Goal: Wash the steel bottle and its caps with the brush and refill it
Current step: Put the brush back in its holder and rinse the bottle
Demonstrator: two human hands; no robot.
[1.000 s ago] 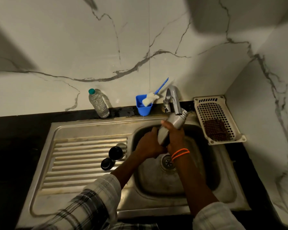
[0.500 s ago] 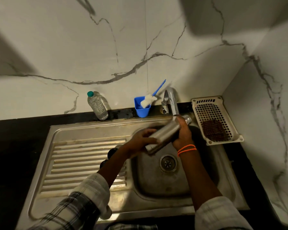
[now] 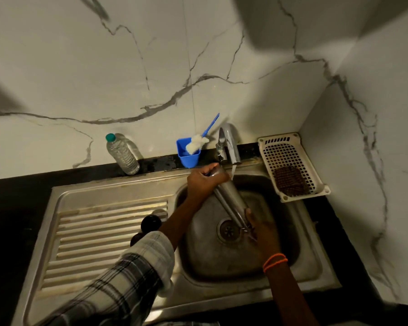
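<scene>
Nearest: right hand (image 3: 260, 228) low over the basin, fingers curled under the lower end of the steel bottle (image 3: 231, 198); motion blur, so which end is the mouth cannot be told. Bottle slants across the sink (image 3: 316, 267) above the drain (image 3: 229, 230). Left hand (image 3: 204, 182) wraps the upper end, just beside the tap (image 3: 229, 147), where a thin stream of water runs. Two dark caps (image 3: 151, 223) sit on the drainboard, partly hidden by the checked sleeve (image 3: 137, 274). Farther back: brush (image 3: 198, 143) in a blue cup (image 3: 189, 155), untouched by either hand. Judgement: rinse or shake-out step. To do well: keep both grips firm (wet steel likely slippery), keep the mouth over the basin, turn the bottle so water reaches all round.
</scene>
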